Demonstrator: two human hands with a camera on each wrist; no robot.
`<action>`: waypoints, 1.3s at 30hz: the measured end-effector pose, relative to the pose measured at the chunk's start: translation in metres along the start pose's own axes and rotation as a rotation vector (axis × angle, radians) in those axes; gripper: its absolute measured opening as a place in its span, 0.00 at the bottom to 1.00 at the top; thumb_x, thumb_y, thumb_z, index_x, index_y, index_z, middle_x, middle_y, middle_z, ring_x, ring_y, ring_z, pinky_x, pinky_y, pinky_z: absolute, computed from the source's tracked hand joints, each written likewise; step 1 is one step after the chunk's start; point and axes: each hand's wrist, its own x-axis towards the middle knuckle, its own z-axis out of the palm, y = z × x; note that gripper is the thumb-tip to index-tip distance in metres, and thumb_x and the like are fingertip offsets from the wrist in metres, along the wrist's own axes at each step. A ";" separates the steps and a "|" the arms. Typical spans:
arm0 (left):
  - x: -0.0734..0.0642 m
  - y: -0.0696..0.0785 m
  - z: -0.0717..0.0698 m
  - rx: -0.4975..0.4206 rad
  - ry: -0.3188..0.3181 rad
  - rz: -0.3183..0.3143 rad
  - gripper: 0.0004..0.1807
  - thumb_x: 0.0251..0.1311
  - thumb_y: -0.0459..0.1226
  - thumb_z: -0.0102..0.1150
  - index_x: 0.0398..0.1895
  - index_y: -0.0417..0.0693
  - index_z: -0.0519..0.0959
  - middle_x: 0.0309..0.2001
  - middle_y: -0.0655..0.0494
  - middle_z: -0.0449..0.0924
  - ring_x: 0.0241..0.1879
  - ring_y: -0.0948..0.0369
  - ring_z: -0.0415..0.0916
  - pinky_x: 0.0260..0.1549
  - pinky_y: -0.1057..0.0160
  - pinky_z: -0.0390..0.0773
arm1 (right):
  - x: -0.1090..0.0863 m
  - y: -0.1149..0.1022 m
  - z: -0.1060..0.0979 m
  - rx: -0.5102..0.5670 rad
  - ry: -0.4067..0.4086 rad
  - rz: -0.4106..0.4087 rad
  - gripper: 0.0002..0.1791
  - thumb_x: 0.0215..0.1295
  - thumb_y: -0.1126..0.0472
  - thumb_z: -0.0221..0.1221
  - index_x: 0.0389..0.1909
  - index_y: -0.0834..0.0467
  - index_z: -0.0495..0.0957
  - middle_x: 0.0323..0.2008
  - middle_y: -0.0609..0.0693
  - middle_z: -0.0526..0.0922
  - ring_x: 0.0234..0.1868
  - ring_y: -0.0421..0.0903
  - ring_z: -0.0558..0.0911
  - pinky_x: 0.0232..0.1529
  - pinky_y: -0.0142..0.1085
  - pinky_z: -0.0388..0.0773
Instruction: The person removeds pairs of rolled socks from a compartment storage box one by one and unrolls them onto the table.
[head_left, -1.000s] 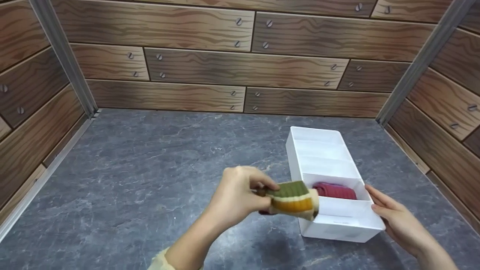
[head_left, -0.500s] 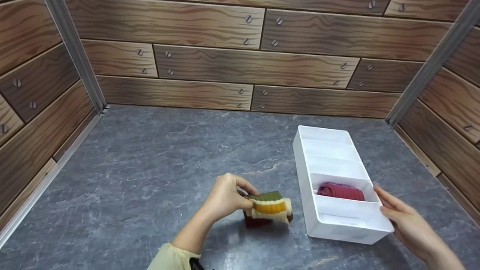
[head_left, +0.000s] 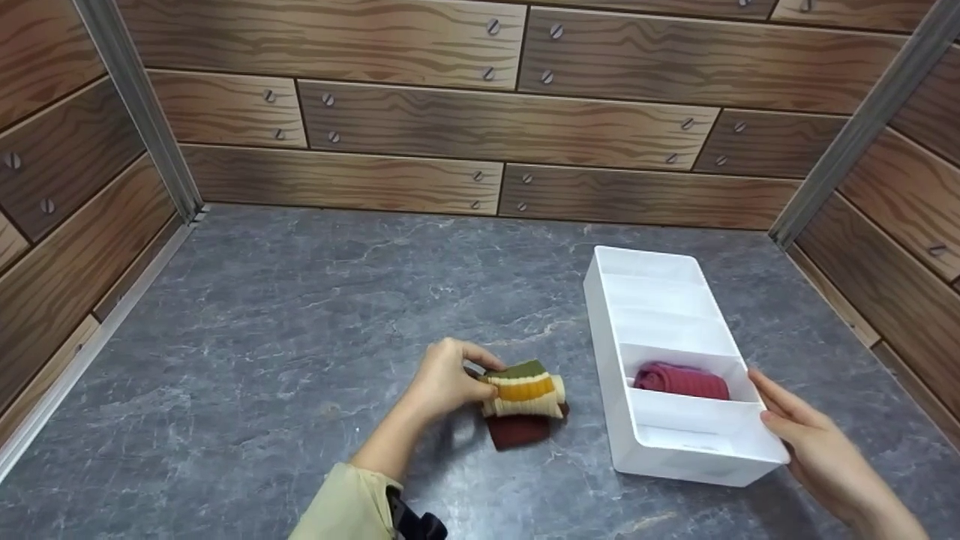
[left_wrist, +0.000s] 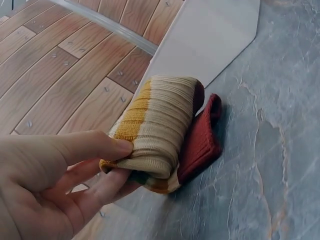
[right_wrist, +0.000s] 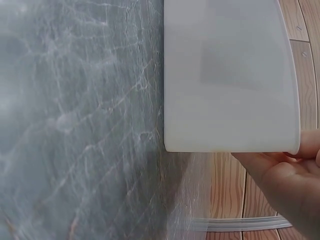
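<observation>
A pale yellow-green, softly creased sleeve [head_left: 347, 504] covers part of the left arm [head_left: 391, 444]. At the sleeve's right edge is a black strap [head_left: 396, 507], and farther right of the sleeve a rounded black knob [head_left: 433, 526].

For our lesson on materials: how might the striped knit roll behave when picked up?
The striped knit roll probably feels soft, as its fabric wrinkles beside the left hand. Its dark red end, sticking out, may flop or unwind. Its ribbed surface suggests little slipping.
</observation>
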 end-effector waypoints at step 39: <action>0.001 -0.002 -0.004 0.026 -0.030 0.026 0.17 0.43 0.29 0.70 0.41 0.44 0.86 0.44 0.51 0.84 0.35 0.55 0.82 0.33 0.65 0.80 | 0.072 -0.056 0.232 -0.877 0.067 -0.337 0.28 0.42 0.79 0.62 0.49 0.62 0.80 0.55 0.60 0.77 0.56 0.63 0.70 0.56 0.57 0.66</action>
